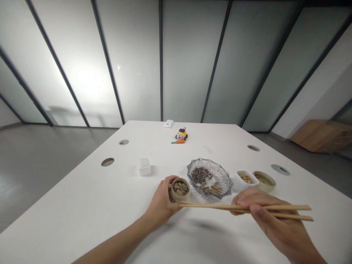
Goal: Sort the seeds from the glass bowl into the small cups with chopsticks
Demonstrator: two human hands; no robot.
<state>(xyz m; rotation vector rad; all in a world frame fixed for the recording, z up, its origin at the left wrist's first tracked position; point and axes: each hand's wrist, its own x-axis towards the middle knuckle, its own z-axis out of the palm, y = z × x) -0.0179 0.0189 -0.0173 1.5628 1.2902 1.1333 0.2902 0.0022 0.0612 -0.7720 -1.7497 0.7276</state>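
Note:
My left hand (pixel 164 198) is wrapped round a small beige round bowl (pixel 176 195), which holds brownish seeds (pixel 180 187), perhaps sunflower seeds. My right hand (pixel 271 216) grips a pair of wooden chopsticks (pixel 217 206). Their tips reach left to the near rim of the beige bowl, and I cannot make out anything between them. Just right of that bowl stands a scalloped glass bowl (pixel 222 172). Inside it, dark brown beans or nuts (pixel 200 175) lie towards the back left, and elongated brownish seeds (pixel 213 189) lie near the front.
Beyond my right hand are a white dish (pixel 238 182) with tan pieces and another beige bowl (pixel 271 182). A white square container (pixel 143 167) stands at left. Farther back sit a toy car (pixel 181 134), an orange carrot-shaped thing (pixel 180 142) and a white box-like object (pixel 168 124). Holes pierce the table (pixel 110 205).

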